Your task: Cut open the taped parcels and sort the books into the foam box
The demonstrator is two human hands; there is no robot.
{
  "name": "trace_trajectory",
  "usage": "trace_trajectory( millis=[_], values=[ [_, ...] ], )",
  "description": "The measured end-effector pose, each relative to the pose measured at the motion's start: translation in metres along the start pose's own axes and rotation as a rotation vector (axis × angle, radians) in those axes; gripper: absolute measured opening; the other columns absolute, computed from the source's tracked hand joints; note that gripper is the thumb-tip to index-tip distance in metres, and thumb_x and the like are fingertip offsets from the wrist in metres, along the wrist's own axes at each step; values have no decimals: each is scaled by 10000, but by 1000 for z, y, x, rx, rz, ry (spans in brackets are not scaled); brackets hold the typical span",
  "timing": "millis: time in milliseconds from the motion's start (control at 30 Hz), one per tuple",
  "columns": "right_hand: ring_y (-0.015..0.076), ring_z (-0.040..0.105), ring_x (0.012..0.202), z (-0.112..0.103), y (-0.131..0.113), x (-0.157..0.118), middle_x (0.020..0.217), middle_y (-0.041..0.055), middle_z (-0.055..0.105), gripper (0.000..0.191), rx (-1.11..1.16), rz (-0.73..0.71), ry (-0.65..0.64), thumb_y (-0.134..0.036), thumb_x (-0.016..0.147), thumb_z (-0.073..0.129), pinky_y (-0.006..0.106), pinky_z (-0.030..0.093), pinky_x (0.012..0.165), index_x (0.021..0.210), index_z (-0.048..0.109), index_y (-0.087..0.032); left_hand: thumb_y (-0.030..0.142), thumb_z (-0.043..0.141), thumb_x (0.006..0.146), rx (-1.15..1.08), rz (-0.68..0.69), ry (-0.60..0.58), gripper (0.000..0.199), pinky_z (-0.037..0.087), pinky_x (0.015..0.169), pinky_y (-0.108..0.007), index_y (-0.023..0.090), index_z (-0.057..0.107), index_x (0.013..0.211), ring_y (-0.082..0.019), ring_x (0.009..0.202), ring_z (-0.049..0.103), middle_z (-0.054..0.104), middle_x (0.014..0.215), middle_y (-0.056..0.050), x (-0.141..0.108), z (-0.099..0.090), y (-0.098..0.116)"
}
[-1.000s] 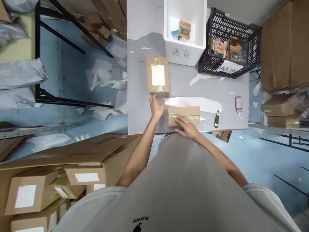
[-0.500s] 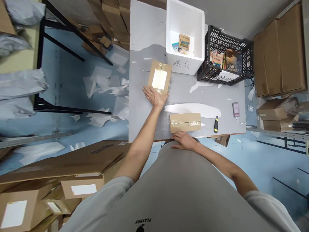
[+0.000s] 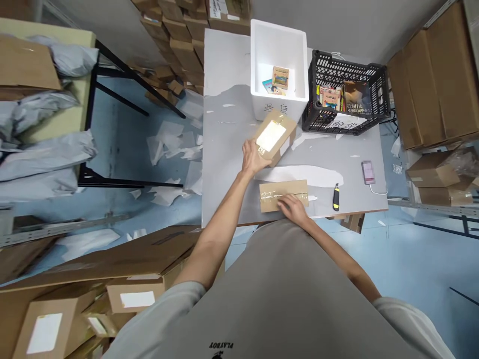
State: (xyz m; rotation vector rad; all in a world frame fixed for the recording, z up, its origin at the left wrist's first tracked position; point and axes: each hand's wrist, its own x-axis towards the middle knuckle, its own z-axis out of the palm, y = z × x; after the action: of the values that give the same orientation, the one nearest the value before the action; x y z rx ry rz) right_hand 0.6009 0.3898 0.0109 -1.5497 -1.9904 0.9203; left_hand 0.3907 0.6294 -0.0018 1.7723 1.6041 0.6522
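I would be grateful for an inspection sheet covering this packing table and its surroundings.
Surface: grey tabletop, with irregular white patches.
Boxes being handled: labelled box, turned at an angle; taped box, lying near the front edge.
Clutter: box cutter, phone, white bin and black crate, both holding books or similar items.
Left hand: grips the labelled box's near end.
Right hand: fingers resting on the taped box.
Cables: white cable from the phone towards the right edge.
Surroundings: scattered white sheets on the floor; stacked cartons behind.
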Motion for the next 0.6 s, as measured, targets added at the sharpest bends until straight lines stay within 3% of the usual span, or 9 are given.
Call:
trace_trajectory(
  millis=[167,267,500,600],
  values=[
    [325,762,1236,-44,32,18,1272,156,848,396,49,191,307,-465,1179,517,524,613,1154,1250,830,-233,256,1017,551,62,167,-189,1231,344,1407,-626,135,447,1635,-534,1633,403,478,1658,-276,25,23,26],
    [324,754,1261,-64,46,20,1293,169,844,424,85,271,409,-480,1171,496,515,620,1137,1251,822,-220,240,1023,487,110,202,-274,1271,352,1405,-627,112,471,1625,-556,1638,396,467,1659,-304,39,37,37],
    [327,753,1252,-63,62,6,1290,168,844,385,167,275,369,-429,1148,528,511,612,1151,1249,826,-206,196,1026,438,180,66,-309,1330,387,1381,-663,147,509,1662,-570,1685,347,441,1738,-313,58,48,46],
    [320,751,1241,-57,70,3,1267,146,845,341,170,293,344,-390,1136,545,499,623,1137,1232,831,-232,171,1016,513,198,30,-324,1214,345,1415,-653,117,565,1639,-549,1741,297,406,1793,-326,66,46,49]
  ],
)
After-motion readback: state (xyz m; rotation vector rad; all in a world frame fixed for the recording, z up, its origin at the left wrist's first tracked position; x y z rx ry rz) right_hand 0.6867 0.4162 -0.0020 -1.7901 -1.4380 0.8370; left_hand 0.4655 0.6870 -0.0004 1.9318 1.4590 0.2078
